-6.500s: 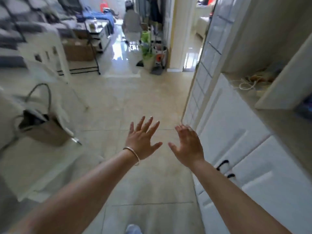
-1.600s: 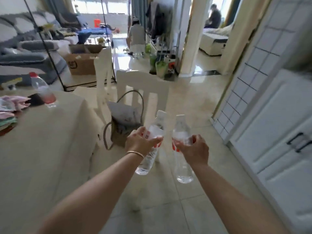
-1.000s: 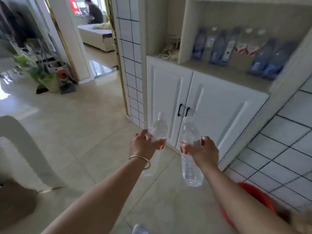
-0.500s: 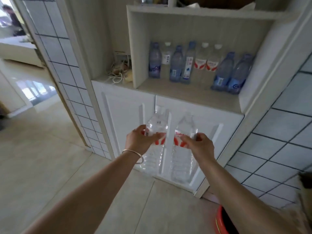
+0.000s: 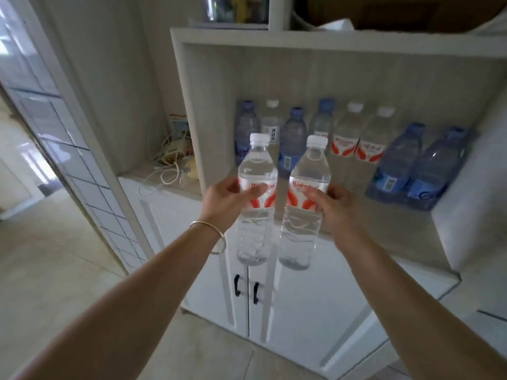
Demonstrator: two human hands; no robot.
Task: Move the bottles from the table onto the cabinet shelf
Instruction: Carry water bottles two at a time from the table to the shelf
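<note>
We are gripping one clear bottle in our left hand, fingers curled round its label, and a second clear bottle the same way in our right hand. Both are hanging upright just in front of the cabinet shelf, not yet resting on it. Eight bottles are already lining its back edge; these two are awaiting the bare front strip.
</note>
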